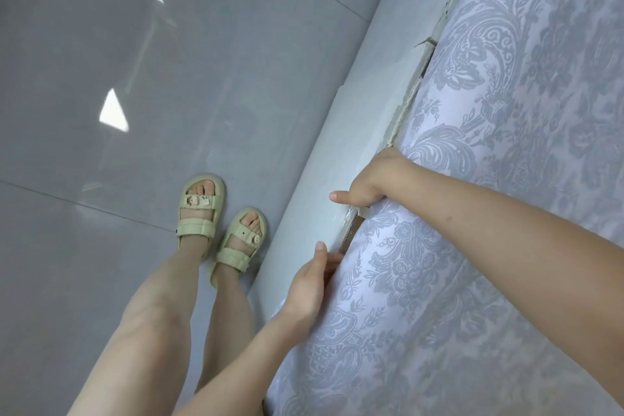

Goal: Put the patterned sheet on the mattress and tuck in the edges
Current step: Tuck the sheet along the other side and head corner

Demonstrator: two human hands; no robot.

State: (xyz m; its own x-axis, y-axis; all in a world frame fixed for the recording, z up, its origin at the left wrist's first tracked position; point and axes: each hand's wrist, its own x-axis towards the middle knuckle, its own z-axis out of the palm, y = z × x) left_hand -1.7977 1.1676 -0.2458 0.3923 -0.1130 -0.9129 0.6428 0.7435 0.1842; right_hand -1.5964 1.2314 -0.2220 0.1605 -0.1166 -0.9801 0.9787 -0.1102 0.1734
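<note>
Sheet (472, 263) lies spread over the mattress, which it hides, and its side edge drops into the gap beside the bed frame (324, 159). Nearest me, my left hand (312, 284) reaches straight, close-set fingers into that gap, tips out of sight and thumb on the frame. Just beyond it, my right hand (369, 179) curls over the covered edge, gripping the sheet, with one finger stretched onto the frame. Farther along, the rim shows a crack (426, 41). I judge the cloth could snag there, or slip back out if the right hand lets go too soon.
</note>
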